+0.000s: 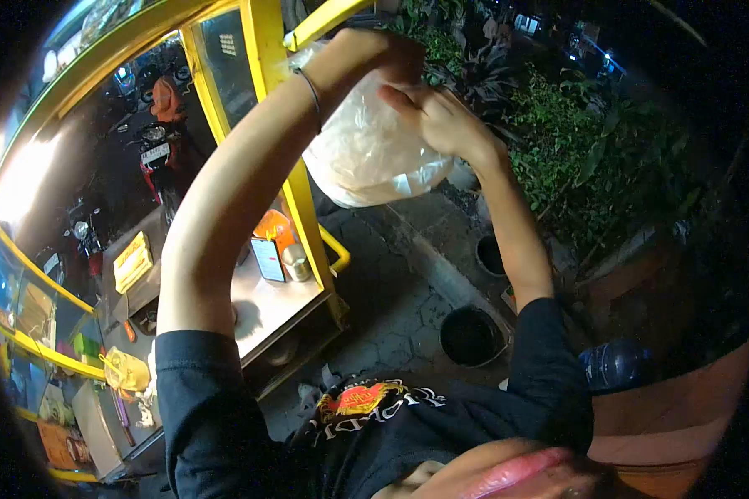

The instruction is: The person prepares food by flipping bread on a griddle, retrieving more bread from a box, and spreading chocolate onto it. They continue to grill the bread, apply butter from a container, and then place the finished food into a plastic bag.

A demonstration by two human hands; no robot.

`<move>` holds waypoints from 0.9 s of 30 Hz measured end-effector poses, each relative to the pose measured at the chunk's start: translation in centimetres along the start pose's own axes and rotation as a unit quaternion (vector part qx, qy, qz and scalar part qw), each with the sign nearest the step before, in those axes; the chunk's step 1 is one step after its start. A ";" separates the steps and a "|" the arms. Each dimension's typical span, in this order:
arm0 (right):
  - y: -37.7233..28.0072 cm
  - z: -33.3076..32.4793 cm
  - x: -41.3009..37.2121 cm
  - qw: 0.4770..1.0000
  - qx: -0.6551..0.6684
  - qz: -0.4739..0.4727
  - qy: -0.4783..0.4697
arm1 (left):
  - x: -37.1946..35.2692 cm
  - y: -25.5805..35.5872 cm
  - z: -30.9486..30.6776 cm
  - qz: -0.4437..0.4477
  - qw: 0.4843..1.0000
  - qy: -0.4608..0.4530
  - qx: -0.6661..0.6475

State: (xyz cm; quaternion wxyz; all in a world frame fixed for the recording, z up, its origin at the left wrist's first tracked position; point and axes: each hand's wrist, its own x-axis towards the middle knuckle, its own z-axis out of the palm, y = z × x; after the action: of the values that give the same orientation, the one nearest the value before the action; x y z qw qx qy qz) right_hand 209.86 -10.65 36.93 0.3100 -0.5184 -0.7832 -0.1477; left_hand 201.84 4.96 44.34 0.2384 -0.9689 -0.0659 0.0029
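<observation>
A large, clear plastic bag (362,154) with pale contents hangs beside the yellow cart post, at the top centre. My left hand (391,56) is raised over the bag's top, with the wrist bent and a dark band on it; its fingers are hidden. On the bag's right side, my right hand (437,119) is closed on the plastic, its thumb pointing left and its other fingers mostly out of sight. Both hands are close together at the upper part of the bag.
The yellow-framed cart (308,224) stands at left, with a phone (268,259) and a metal can (295,262) on its counter. A dark bucket (471,336) is on the paving. Plants (558,137) grow at right; a motorcycle (160,156) is beyond the cart.
</observation>
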 end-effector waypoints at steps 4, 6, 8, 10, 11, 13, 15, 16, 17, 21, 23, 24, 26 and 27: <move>-0.5 -0.6 -1.9 0.997 0.062 0.033 0.043 | -1.1 0.9 -1.6 -0.009 1.000 -0.003 -0.029; -2.4 -0.6 -3.7 0.984 -0.011 -0.040 0.176 | -2.4 2.4 -3.7 -0.015 0.998 0.003 -0.056; -5.8 -0.9 -5.3 0.965 0.031 -0.085 0.244 | -5.1 5.0 -6.4 -0.024 0.995 0.019 -0.100; -8.1 -0.2 -7.1 0.921 0.187 -0.246 0.238 | -12.5 10.5 -9.9 -0.034 0.986 0.105 -0.123; -8.7 0.6 -8.2 0.873 0.296 -0.354 0.157 | -15.1 12.6 -13.2 -0.066 0.965 0.038 -0.250; -13.5 4.3 -9.9 0.836 0.447 -0.309 0.076 | -16.2 11.3 -7.5 0.051 0.916 0.347 -0.195; -14.5 8.3 -11.0 0.838 0.445 -0.286 -0.133 | -22.7 13.7 -7.9 0.073 0.890 0.410 -0.187; -14.9 10.8 -11.7 0.844 0.438 -0.256 -0.175 | -26.0 14.2 -6.8 0.046 0.872 0.376 -0.310; -15.0 13.3 -12.4 0.845 0.429 -0.230 -0.219 | -29.3 14.4 -5.3 0.012 0.839 0.338 -0.427; -15.6 18.2 -13.2 0.777 0.422 -0.144 -0.445 | -40.8 15.9 6.2 -0.124 0.759 0.313 -0.557; -16.8 20.3 -13.1 0.735 0.479 -0.113 -0.466 | -46.2 19.5 13.6 -0.379 0.582 0.184 -0.695; -17.6 21.0 -12.8 0.722 0.500 -0.087 -0.469 | -47.1 22.3 15.3 -0.481 0.449 0.199 -0.727; -19.9 22.1 -11.1 0.682 0.548 -0.026 -0.484 | -52.6 25.8 20.0 -0.474 0.390 0.220 -0.758; -19.4 20.4 -10.4 0.655 0.574 0.009 -0.492 | -52.8 27.8 19.6 -0.501 0.354 0.228 -0.756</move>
State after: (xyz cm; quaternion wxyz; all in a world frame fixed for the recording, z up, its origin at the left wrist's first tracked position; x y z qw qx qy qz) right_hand 188.42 -15.02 16.45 0.1162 -0.2410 -0.7454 0.6106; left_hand 152.31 -17.19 12.73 -0.6312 -0.4910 -0.4569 -0.3895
